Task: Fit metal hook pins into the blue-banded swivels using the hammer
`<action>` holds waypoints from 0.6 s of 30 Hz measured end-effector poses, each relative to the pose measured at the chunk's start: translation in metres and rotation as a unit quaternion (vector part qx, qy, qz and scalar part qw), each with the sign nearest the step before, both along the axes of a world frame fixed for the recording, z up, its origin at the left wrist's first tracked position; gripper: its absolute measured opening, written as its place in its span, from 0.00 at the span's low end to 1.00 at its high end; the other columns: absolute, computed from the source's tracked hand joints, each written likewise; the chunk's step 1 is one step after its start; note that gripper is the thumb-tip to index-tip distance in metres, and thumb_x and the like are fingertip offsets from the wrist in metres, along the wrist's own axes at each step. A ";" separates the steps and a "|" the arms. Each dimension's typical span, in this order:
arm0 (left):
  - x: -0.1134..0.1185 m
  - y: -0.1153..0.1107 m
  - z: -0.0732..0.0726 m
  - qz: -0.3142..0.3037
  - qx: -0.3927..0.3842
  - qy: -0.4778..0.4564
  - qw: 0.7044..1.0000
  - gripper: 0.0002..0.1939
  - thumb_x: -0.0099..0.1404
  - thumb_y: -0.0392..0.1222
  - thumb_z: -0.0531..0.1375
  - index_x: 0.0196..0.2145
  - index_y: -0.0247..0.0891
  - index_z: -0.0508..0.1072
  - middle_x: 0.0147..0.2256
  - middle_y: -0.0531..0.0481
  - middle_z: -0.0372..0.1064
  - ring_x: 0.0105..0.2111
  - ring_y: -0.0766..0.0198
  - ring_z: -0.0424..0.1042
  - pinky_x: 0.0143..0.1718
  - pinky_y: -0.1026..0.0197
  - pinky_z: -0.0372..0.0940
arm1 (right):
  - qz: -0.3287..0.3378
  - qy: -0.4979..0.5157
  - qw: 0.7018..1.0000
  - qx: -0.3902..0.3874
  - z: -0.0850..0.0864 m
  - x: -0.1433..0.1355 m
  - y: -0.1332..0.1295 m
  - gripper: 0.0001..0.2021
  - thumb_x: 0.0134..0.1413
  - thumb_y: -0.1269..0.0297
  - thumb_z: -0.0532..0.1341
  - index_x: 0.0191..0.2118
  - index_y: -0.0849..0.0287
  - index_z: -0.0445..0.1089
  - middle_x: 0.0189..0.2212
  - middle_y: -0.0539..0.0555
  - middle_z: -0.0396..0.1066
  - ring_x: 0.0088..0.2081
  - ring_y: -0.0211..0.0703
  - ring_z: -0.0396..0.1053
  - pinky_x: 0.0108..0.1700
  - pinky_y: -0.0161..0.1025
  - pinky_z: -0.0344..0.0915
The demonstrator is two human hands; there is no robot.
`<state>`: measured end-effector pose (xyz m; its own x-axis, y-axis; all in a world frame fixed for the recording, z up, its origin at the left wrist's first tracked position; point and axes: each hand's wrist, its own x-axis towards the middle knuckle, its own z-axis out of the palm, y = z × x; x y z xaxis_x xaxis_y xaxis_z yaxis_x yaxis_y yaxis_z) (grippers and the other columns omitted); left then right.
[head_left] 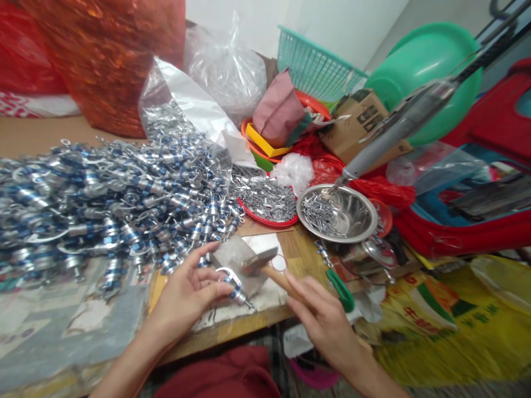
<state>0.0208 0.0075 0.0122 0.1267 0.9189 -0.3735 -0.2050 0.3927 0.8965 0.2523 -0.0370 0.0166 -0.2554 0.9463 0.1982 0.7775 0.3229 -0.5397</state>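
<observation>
My left hand (193,290) pinches a small blue-and-silver metal fitting (237,293) with a curved silver arm and a thin stem. The fitting is tilted, its stem pointing down and right over the bench edge. My right hand (323,315) is wrapped round the wooden handle of a hammer (260,258). The hammer's dark metal head is above a grey block (234,254), close to the fitting; whether it touches the block I cannot tell. To the left spreads a big heap of similar blue-and-silver fittings (124,193).
Behind the block stand a red tray (269,224) of small metal pieces and a steel bowl (357,221) holding thin metal pins. A grey tool (398,121) slants down into the bowl. A green-handled item (342,290) lies right of the hammer, near the bench edge.
</observation>
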 end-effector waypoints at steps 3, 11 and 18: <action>-0.004 -0.001 0.001 -0.038 0.036 0.124 0.991 0.15 0.45 0.39 0.65 0.33 0.36 0.73 0.24 0.51 0.74 0.27 0.60 0.73 0.33 0.58 0.68 | -0.048 -0.011 0.998 -0.048 -0.008 0.011 0.029 0.20 0.54 0.64 0.55 0.53 0.58 0.61 0.41 0.57 0.69 0.41 0.44 0.68 0.42 0.39 0.65; 0.000 0.003 -0.001 -0.023 0.272 0.262 0.926 0.04 0.49 0.41 0.62 0.21 0.40 0.76 0.31 0.48 0.67 0.33 0.61 0.69 0.32 0.62 0.63 | -0.093 -0.181 0.979 -0.002 -0.004 0.001 0.125 0.14 0.57 0.65 0.51 0.43 0.60 0.70 0.38 0.58 0.70 0.42 0.43 0.67 0.44 0.37 0.61; 0.003 0.004 0.004 -0.077 0.261 0.276 0.922 0.07 0.53 0.41 0.59 0.27 0.39 0.77 0.28 0.49 0.70 0.31 0.62 0.70 0.34 0.61 0.62 | -0.104 -0.225 0.968 -0.041 -0.007 -0.020 0.195 0.14 0.40 0.73 0.61 0.38 0.60 0.73 0.31 0.59 0.73 0.37 0.50 0.70 0.38 0.40 0.62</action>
<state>0.0239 0.0111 0.0160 0.1936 0.9787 0.0678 0.3601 -0.1352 0.9231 0.2327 0.1584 0.0096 -0.1016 0.9943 0.0334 0.9833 0.1054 -0.1481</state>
